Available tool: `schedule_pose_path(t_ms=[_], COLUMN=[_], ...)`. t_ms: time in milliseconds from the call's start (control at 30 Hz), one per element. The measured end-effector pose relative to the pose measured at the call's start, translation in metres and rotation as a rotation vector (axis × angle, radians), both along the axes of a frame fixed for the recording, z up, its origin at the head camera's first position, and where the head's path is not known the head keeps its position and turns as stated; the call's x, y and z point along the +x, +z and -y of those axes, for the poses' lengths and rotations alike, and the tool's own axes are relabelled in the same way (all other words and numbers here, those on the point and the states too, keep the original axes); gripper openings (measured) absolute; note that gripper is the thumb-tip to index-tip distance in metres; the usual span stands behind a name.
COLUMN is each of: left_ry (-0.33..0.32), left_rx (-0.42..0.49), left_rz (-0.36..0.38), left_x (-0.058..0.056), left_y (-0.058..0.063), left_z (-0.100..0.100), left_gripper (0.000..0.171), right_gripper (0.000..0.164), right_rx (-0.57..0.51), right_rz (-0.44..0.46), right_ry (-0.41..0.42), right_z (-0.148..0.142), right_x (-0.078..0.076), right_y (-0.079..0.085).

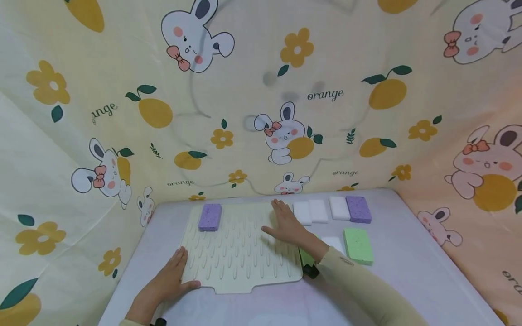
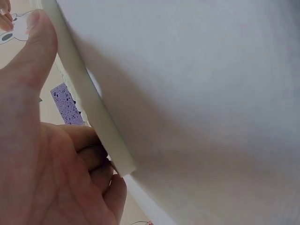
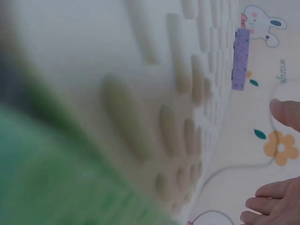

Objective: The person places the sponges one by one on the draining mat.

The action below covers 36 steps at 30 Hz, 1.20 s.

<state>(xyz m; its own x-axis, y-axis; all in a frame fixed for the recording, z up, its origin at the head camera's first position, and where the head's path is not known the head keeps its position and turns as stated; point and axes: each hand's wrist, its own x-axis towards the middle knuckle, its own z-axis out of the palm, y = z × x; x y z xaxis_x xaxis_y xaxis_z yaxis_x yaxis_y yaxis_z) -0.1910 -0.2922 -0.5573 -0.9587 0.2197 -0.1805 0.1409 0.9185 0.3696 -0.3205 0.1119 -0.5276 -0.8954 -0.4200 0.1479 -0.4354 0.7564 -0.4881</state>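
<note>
A cream ribbed mat (image 1: pixel 236 258) with a tab on its near edge lies flat on the table. My left hand (image 1: pixel 167 278) touches its near left corner, fingers along the left side and thumb by the near edge. In the left wrist view, the fingers (image 2: pixel 101 176) lie against the mat's edge (image 2: pixel 101 115). Over the mat's right part is my right hand (image 1: pixel 287 226), thumb spread from the fingers and holding nothing. A purple sponge (image 1: pixel 210 217) sits on the mat's far left part.
Right of the mat lie several white sponges (image 1: pixel 318 211), another purple sponge (image 1: pixel 359 209) and a green sponge (image 1: pixel 358 246). One more green sponge (image 1: pixel 306 257) is partly hidden under my right forearm. A printed cloth (image 1: pixel 244 90) walls the table behind and at both sides.
</note>
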Motion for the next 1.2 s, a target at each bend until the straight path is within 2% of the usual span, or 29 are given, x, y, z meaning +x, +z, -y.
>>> schedule_pose_path(t_ms=[400, 500, 700, 1000, 1200], left_ry=[0.0, 0.005, 0.01, -0.003, 0.0], left_rx=[-0.003, -0.002, 0.001, 0.005, 0.018], left_rz=[-0.012, -0.005, 0.018, -0.009, 0.002], left_x=[-0.003, -0.003, -0.003, -0.001, 0.001], left_y=[0.0, -0.001, -0.002, -0.001, 0.002], left_z=[0.001, 0.001, 0.0, -0.001, -0.002], left_gripper=[0.126, 0.128, 0.128, 0.125, 0.126], right_gripper=[0.103, 0.105, 0.106, 0.105, 0.108], right_rx=[-0.021, -0.007, 0.003, 0.012, -0.019], right_rz=[0.032, 0.021, 0.067, 0.025, 0.062], right_ry=[-0.044, -0.047, -0.1, -0.117, -0.154], right_z=[-0.042, -0.053, -0.075, -0.113, -0.141], right_x=[0.01, 0.015, 0.029, 0.044, 0.054], right_y=[0.002, 0.0, 0.001, -0.003, -0.007])
